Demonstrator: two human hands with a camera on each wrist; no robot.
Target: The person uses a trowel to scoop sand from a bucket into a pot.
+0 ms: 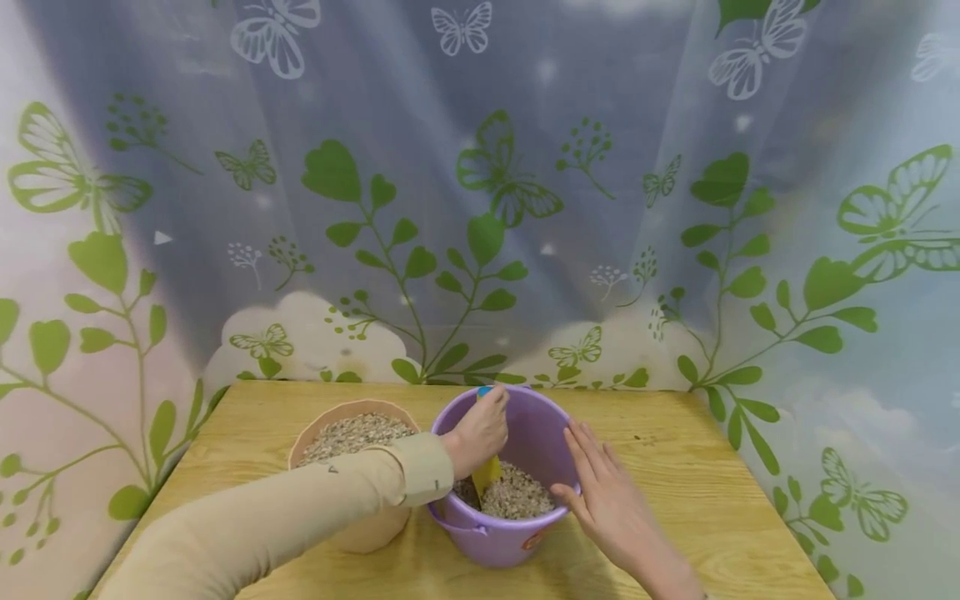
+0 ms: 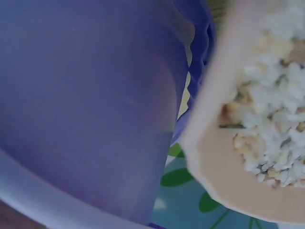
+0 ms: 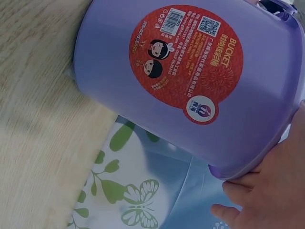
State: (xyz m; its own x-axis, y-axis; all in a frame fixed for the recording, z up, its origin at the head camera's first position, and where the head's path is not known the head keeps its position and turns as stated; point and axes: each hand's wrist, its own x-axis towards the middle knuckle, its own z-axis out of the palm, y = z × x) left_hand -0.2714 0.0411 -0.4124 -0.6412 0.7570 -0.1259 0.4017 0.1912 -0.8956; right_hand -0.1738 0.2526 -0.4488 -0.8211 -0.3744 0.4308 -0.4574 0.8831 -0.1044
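Observation:
A purple bucket [image 1: 501,546] stands upright, with loose gravel-like grains [image 1: 517,493] in its bottom. My left hand [image 1: 480,433] reaches over its near left rim and grips a small shovel [image 1: 486,475] with a blue handle end and a yellow lower part. The shovel points down into the grains, which hide its tip. On the bucket's right side my right hand [image 1: 611,500] rests against the rim with fingers straight. In the right wrist view, those fingers [image 3: 243,191] lie at the rim. Left of the bucket, a peach-coloured tub [image 1: 367,533] is filled with similar grains.
Both containers stand on a wooden table [image 1: 660,450]. My left sleeve crosses in front of the tub. A curtain [image 1: 420,208] printed with leaves and butterflies hangs behind and along the sides. A red round label [image 3: 186,62] is on the bucket's wall.

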